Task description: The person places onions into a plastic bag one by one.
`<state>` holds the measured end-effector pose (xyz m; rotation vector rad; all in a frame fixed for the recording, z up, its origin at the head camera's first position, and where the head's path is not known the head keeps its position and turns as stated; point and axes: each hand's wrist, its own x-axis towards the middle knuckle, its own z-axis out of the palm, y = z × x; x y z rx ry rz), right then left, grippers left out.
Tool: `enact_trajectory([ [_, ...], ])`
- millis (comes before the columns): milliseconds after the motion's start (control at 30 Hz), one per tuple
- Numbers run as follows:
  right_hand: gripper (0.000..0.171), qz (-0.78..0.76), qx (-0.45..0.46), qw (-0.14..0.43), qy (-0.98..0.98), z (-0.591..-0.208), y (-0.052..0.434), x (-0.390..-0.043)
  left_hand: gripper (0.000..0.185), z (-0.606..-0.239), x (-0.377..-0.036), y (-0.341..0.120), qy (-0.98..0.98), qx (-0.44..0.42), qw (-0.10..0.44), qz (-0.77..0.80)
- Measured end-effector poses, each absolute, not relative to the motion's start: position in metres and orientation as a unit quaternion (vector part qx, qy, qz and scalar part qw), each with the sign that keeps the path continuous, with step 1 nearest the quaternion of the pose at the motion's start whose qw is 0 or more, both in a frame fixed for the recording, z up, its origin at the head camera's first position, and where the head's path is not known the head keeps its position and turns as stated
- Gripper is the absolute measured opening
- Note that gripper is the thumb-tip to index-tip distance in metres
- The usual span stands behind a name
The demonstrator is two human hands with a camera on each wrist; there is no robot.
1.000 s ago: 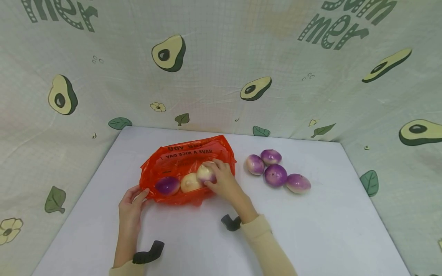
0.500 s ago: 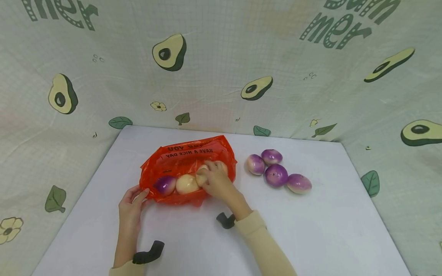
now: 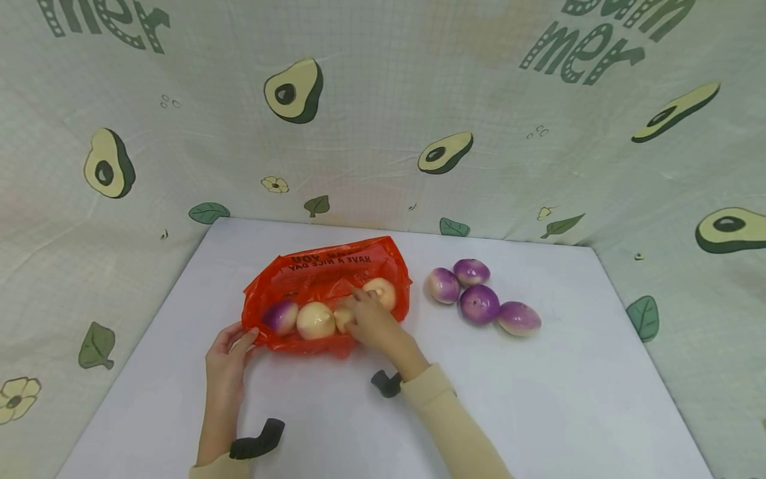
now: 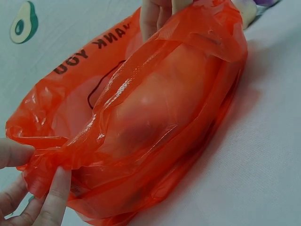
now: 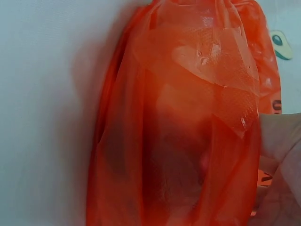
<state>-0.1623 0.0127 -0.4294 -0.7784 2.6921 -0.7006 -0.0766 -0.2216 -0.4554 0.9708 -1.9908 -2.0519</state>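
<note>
The left hand (image 3: 229, 350) pinches a red bag (image 3: 314, 283) towards the far left corner of the table (image 3: 526, 406). Inside, the right hand (image 3: 378, 327) touches a pale bulb (image 3: 342, 320); whether gripping, I can't tell. Purple bulbs (image 3: 479, 304) lie towards the far right.

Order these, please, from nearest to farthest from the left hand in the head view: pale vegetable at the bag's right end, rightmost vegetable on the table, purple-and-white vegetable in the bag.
1. Purple-and-white vegetable: left end of the red bag, close to the left hand.
2. Pale vegetable: the bag's right end.
3. Rightmost vegetable: on the table.
</note>
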Motion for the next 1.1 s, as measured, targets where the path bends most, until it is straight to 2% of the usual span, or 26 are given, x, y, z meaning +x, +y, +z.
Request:
enact_trajectory([
  [400,0.039,-0.28,-0.234,0.11,0.925,-0.423,0.022,-0.162,0.038,-0.456,-0.076,-0.222,-0.66,0.319,0.057,-0.677],
  [767,0.026,-0.327,-0.273,0.012,0.905,-0.41,0.049,-0.157,0.037,-0.455,-0.075,-0.222,-0.659,0.32,0.059,-0.679],
  [1100,0.025,-0.39,-0.206,0.002,0.897,-0.395,0.078,-0.146,0.037,-0.455,-0.076,-0.222,-0.657,0.317,0.059,-0.681],
])
